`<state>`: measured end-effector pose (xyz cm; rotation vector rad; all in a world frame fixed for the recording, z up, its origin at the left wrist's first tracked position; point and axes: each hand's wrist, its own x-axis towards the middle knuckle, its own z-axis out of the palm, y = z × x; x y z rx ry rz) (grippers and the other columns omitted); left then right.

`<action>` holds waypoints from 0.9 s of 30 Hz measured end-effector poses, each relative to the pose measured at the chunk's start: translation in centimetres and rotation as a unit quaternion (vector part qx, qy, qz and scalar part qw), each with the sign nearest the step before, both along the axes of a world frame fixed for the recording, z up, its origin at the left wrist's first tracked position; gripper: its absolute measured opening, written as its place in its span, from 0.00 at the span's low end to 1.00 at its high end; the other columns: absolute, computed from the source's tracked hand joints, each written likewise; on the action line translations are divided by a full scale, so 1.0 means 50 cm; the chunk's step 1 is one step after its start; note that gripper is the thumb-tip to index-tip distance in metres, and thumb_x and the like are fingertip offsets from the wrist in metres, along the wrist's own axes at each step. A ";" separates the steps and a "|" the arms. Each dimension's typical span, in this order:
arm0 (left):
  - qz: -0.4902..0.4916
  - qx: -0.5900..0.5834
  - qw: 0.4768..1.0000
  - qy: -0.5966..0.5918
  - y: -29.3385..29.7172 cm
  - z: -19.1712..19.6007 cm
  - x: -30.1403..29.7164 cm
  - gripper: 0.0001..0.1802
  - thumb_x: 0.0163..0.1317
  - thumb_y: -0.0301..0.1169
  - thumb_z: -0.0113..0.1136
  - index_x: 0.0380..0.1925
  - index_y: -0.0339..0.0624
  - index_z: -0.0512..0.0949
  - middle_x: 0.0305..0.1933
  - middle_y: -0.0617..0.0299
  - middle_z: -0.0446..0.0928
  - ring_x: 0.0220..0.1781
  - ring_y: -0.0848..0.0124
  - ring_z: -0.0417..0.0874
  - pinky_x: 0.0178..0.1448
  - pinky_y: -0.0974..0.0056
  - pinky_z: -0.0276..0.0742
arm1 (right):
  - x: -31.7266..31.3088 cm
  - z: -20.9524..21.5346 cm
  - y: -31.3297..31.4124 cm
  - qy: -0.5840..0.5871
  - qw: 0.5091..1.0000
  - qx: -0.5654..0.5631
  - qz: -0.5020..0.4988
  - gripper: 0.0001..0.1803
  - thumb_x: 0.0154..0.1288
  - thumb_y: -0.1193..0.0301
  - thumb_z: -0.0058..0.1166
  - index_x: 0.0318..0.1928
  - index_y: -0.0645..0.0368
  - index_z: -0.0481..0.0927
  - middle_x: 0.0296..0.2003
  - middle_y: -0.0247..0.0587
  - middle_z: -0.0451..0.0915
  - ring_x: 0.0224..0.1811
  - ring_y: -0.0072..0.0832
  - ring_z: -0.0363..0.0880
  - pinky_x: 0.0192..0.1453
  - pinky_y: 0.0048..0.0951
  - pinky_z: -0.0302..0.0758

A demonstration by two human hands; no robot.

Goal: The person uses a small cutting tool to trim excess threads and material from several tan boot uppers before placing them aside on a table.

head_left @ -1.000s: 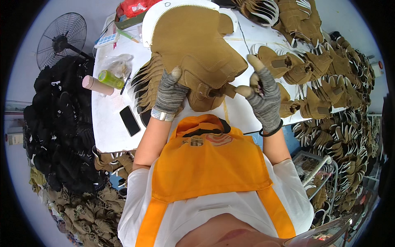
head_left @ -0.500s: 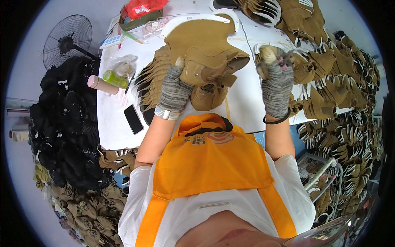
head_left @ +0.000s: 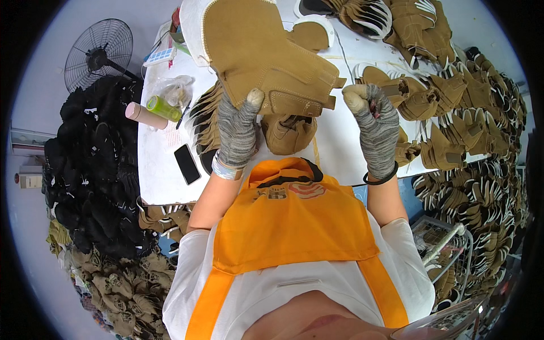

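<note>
My left hand point(head_left: 237, 131), in a grey knitted glove with the thumb tip out, grips a brown boot upper point(head_left: 249, 51) by its near edge. The upper is raised over the table, its white-edged side up and to the left, its stitched panel and short straps toward the right. Just right of those straps, and apart from them, my right hand point(head_left: 374, 122) is closed in a similar glove; whatever its fingers hold is hidden. Below the raised upper another brown upper point(head_left: 289, 137) lies on the white table point(head_left: 334, 150). Beside my left hand is a stack of uppers point(head_left: 205, 122).
Rows of brown uppers point(head_left: 447, 139) line the table's right side. On the left lie a phone point(head_left: 187, 164), a pink bottle point(head_left: 145, 116), a green bottle point(head_left: 164, 107) and a calculator point(head_left: 160, 56). A fan point(head_left: 97, 56) and a black pile point(head_left: 93, 170) stand further left.
The boot upper has come closer and turned, showing its broad side and stitched panel. My right hand has moved slightly left and down, toward the upper's straps, its fingers now turned inward.
</note>
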<state>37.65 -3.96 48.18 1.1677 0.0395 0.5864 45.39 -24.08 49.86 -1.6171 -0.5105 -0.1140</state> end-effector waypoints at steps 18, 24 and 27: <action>-0.056 0.045 0.995 0.068 -0.011 -0.014 -0.042 0.31 0.57 0.32 0.64 0.59 0.37 0.64 0.55 0.53 0.71 0.54 0.69 0.73 0.55 0.67 0.72 | 0.023 0.036 0.070 -0.406 0.848 -0.332 0.076 0.24 0.43 0.78 0.53 0.45 0.51 0.80 0.27 0.35 0.73 0.27 0.32 0.76 0.30 0.28 0.75; 0.016 0.259 0.958 0.124 -0.009 -0.015 -0.051 0.23 0.57 0.29 0.64 0.52 0.38 0.69 0.47 0.57 0.75 0.48 0.68 0.76 0.52 0.66 0.74 | 0.024 0.045 0.072 -0.393 0.837 -0.376 0.064 0.20 0.43 0.78 0.55 0.42 0.52 0.79 0.26 0.34 0.73 0.27 0.31 0.76 0.29 0.28 0.75; 0.111 0.333 0.930 0.109 -0.024 -0.033 -0.051 0.20 0.57 0.29 0.64 0.48 0.38 0.71 0.43 0.59 0.76 0.44 0.68 0.78 0.49 0.66 0.75 | 0.006 0.031 0.080 -0.342 0.882 -0.322 0.041 0.11 0.50 0.67 0.60 0.33 0.55 0.76 0.32 0.38 0.74 0.32 0.36 0.77 0.34 0.32 0.74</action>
